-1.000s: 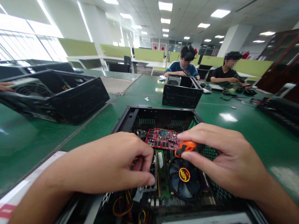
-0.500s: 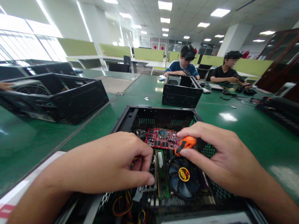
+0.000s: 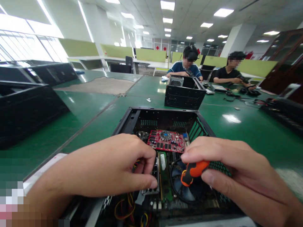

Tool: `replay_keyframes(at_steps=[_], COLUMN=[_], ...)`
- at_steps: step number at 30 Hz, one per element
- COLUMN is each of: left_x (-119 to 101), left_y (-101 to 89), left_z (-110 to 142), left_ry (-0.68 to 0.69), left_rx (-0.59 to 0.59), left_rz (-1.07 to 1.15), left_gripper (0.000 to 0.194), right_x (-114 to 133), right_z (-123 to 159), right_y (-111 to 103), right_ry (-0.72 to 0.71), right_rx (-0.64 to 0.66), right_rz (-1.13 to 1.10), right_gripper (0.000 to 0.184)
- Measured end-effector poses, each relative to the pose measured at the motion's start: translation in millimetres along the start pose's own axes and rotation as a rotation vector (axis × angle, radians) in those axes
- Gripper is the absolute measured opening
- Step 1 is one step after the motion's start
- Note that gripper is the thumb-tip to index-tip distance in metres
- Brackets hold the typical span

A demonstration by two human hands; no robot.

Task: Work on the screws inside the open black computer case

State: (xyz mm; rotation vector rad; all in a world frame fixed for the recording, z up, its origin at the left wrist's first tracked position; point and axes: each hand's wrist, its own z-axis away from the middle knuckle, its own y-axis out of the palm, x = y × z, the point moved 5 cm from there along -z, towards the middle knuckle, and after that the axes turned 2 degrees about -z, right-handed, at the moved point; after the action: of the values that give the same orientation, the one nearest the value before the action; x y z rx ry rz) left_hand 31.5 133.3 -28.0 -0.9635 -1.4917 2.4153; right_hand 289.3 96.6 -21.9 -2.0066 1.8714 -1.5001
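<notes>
Between the thumb and fingers of my right hand [image 3: 227, 164] is a screwdriver with an orange and black handle [image 3: 197, 170], held tilted above the black CPU fan [image 3: 189, 189]; its shaft is not visible. My left hand [image 3: 132, 167] reaches into the open computer case [image 3: 163, 118], its fingers curled and thumb against a silver metal part with holes [image 3: 153, 189]. The fingertips are partly hidden. Right of that part stands a green memory stick [image 3: 163, 164]. A red graphics card [image 3: 165, 140] with a small round fan lies behind it.
Loose coloured cables [image 3: 125, 206] lie near the case's front. Another black case [image 3: 184, 94] stands ahead on the green table [image 3: 132, 104], near two seated people. More cases [image 3: 28, 110] are at the left; black equipment with cables [image 3: 281, 113] sits at the right.
My right hand has moved toward me and to the right with the screwdriver, from the graphics card's edge to over the fan. The nearby left case has shifted left. My left hand stays put.
</notes>
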Motion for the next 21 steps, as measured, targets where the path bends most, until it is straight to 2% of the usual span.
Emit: replay_keyframes(at_steps=[15,21], left_x=[0.9,1.7], left_y=[0.1,1.2], left_z=[1.5,2.3], left_ry=[0.042,0.036], left_rx=[-0.019,-0.011], left_rz=[0.009,0.014], left_gripper=[0.026,0.026], right_x=[-0.5,3.4], right_z=[-3.5,-1.5], right_y=[4.0,5.0], right_ry=[-0.061,-0.083], right_rx=[0.069,0.062], right_rz=[-0.035,-0.023], right_gripper=[0.025,0.033])
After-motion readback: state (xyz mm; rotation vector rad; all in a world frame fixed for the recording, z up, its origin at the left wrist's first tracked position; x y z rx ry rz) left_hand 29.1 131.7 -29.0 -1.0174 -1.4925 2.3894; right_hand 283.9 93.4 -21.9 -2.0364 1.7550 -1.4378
